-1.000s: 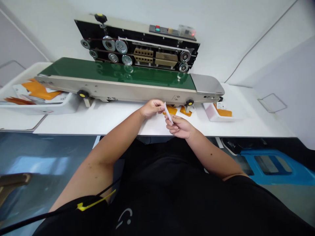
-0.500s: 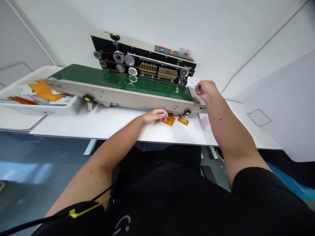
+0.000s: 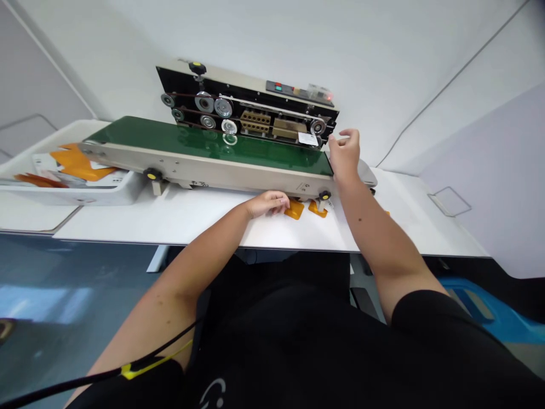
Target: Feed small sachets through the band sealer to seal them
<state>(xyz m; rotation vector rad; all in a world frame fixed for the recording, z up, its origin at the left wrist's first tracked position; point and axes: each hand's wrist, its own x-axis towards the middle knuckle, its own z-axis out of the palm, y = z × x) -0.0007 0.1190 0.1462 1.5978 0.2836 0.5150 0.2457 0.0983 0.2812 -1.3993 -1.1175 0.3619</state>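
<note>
A small white pouch [image 3: 307, 138] sits at the right end of a band sealing machine [image 3: 255, 105], by its metal rollers and above the green conveyor belt [image 3: 200, 144]. My right hand [image 3: 346, 152] is just right of the pouch, apart from it, with thumb and fingers parted and nothing held. Below the conveyor my left hand [image 3: 269, 204] rests on the white table, fingers loosely bent and apart. Its fingertips reach the edge of an orange packet [image 3: 294, 210]; whether they touch it is hard to tell. A second orange packet [image 3: 317, 209] lies partly under the conveyor frame.
A white bin [image 3: 106, 196] at the left end of the conveyor holds several orange and white packets [image 3: 76, 162]. Black knobs [image 3: 152, 173] stick out from the conveyor's front side. The white table's [image 3: 204, 224] front edge runs close to my body.
My right hand has let go of the white pouch and moved slightly left, its fingers now parted. The pouch has shifted left into the machine's rollers. My left hand has hardly moved.
</note>
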